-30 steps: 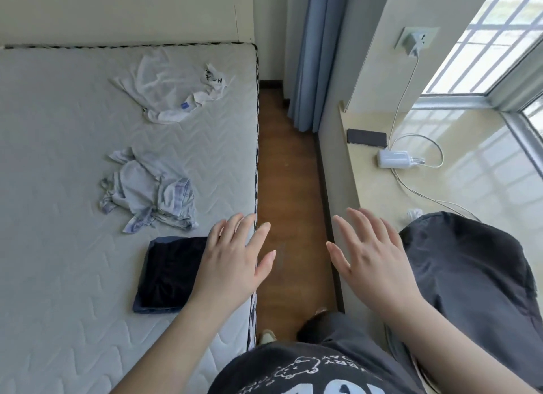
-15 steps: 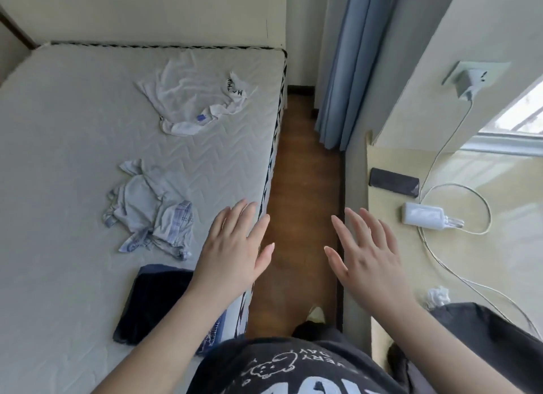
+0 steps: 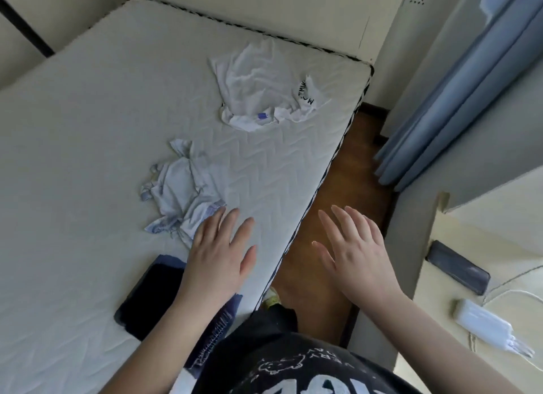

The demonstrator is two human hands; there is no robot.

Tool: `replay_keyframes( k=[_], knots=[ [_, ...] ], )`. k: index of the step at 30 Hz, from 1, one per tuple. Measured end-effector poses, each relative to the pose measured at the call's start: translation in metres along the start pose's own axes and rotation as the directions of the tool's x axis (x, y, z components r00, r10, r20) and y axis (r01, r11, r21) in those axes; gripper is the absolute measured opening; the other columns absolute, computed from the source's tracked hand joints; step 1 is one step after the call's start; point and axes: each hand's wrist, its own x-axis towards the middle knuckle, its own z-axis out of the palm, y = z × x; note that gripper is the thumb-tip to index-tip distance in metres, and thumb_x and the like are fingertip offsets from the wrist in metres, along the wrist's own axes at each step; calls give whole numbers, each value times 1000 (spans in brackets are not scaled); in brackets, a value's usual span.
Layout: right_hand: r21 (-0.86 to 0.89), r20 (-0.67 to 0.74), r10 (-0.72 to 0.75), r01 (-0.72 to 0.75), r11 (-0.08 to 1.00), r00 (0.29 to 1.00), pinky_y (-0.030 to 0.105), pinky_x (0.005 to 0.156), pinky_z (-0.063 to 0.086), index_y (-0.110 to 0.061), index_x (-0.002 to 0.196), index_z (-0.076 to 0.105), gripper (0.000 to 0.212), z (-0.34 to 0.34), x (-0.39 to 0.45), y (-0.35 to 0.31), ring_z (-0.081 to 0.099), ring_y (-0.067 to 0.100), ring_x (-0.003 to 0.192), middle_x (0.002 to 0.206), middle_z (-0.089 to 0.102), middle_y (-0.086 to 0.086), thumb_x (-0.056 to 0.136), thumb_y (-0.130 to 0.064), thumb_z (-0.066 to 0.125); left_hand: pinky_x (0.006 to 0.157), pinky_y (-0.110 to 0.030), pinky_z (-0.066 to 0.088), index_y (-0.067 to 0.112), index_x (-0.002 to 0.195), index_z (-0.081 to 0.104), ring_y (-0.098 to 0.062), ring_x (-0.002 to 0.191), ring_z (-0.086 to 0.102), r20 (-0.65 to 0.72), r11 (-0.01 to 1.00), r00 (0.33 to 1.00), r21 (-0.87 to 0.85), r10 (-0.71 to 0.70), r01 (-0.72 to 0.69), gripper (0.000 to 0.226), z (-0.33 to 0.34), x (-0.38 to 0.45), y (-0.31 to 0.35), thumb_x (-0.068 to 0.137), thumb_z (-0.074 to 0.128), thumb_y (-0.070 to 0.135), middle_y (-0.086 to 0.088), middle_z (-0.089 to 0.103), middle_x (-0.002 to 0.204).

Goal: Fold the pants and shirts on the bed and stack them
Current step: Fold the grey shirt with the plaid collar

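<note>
A crumpled white shirt (image 3: 264, 87) lies at the far right of the bed (image 3: 88, 134). Nearer lies a crumpled pale blue plaid garment (image 3: 183, 192). A folded dark navy garment (image 3: 152, 298) sits at the bed's near edge, partly hidden by my left forearm. My left hand (image 3: 220, 255) hovers over the mattress with straight, spread fingers, its fingertips just beside the plaid garment, holding nothing. My right hand (image 3: 357, 254) is spread flat in the air above the wooden floor beside the bed, holding nothing.
A strip of wooden floor (image 3: 349, 193) runs between the bed and a yellow ledge (image 3: 470, 246). On the ledge lie a dark phone (image 3: 458, 265) and a white charger (image 3: 487, 329) with cable. A blue curtain (image 3: 458, 79) hangs at the right.
The view has swung left toward the bed. My left hand has moved out over the mattress to the edge of the plaid garment. Both hands stay spread and hold nothing.
</note>
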Motion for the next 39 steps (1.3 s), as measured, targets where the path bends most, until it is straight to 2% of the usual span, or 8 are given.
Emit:
replay_keyframes(
  k=[6, 14, 19, 22, 26, 31, 39],
  knots=[
    [0, 43, -234, 235, 972, 971, 45, 109, 37, -20, 140, 51, 54, -11, 84, -22, 46, 28, 133, 141, 52, 5, 97, -49, 38, 100, -53, 43, 11, 127, 63, -37, 127, 50, 15, 992, 993, -49, -120, 120, 50, 12, 41, -47, 91, 44, 40, -14, 58, 132],
    [-55, 68, -298, 302, 952, 952, 43, 110, 35, -20, 142, 49, 55, 0, 171, -46, 46, 28, 134, 142, 52, 6, 99, -51, 37, 105, -53, 39, 14, 130, 60, -36, 132, 45, 75, 973, 972, -57, -221, 225, 51, 22, 85, -96, 93, 42, 43, -14, 53, 139],
    [-41, 143, -393, 402, 915, 908, 44, 111, 34, -20, 144, 47, 57, 14, 228, -49, 45, 28, 134, 144, 51, 7, 98, -52, 34, 103, -55, 41, 11, 130, 62, -38, 130, 48, 76, 939, 942, -87, -327, 333, 52, 32, 103, -113, 92, 41, 40, -16, 55, 137],
    [-2, 195, -466, 475, 880, 863, 44, 109, 37, -18, 142, 50, 58, 25, 270, -50, 48, 29, 132, 142, 53, 8, 96, -51, 33, 102, -51, 44, 8, 126, 64, -37, 127, 53, 62, 906, 908, -71, -414, 418, 51, 41, 121, -122, 90, 42, 37, -18, 58, 134],
    [54, 244, -598, 605, 795, 764, 45, 105, 41, -16, 139, 54, 58, 37, 334, -45, 51, 31, 129, 140, 55, 9, 95, -48, 34, 100, -49, 45, 9, 127, 63, -36, 125, 54, 81, 831, 831, -45, -551, 555, 50, 54, 150, -128, 91, 42, 36, -16, 58, 132],
    [117, 312, -731, 739, 663, 606, 45, 107, 40, -16, 141, 52, 58, 55, 407, -42, 48, 29, 133, 143, 52, 8, 96, -48, 31, 101, -46, 42, 11, 128, 61, -35, 124, 54, 111, 683, 682, -31, -723, 730, 49, 74, 167, -133, 91, 43, 37, -15, 58, 132],
    [169, 339, -846, 859, 484, 411, 44, 107, 37, -16, 141, 49, 55, 102, 466, -80, 48, 30, 130, 141, 51, 8, 97, -47, 37, 107, -46, 38, 15, 133, 59, -34, 132, 48, 200, 498, 484, 20, -852, 867, 51, 107, 160, -128, 93, 40, 40, -14, 53, 140]
  ],
)
